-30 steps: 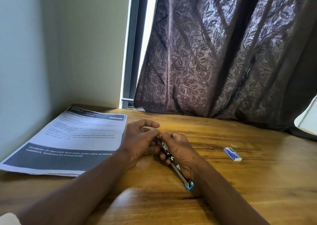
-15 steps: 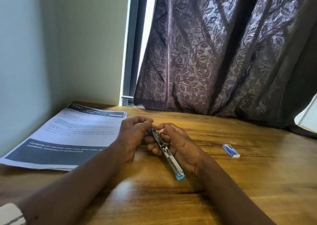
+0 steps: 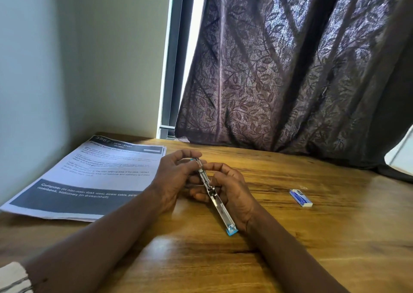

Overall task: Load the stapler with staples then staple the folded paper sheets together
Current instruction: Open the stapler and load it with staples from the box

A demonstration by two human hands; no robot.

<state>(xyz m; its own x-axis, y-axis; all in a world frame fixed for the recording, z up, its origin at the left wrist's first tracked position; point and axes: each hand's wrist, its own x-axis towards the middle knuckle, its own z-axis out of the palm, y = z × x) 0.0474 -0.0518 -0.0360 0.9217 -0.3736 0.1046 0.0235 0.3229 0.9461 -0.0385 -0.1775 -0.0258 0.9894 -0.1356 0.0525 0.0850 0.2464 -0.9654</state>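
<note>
The slim metal stapler with blue plastic ends [image 3: 213, 195] is held opened out, slanting above the wooden table [image 3: 301, 236]. The left hand [image 3: 173, 178] pinches its far end between thumb and fingers; the right hand [image 3: 232, 192] cradles its middle with fingers curled around it. Just left lies the stack of printed paper sheets [image 3: 89, 181]. Well right sits a small blue-and-white staple box [image 3: 300, 197].

We cannot tell whether staples lie in the open stapler [image 3: 215, 197], whose middle is hidden behind the fingers of the right hand [image 3: 232, 192]. The small print on the paper sheets [image 3: 93, 176] is too blurred for us to read, and the left hand [image 3: 172, 176] covers their near right corner.
</note>
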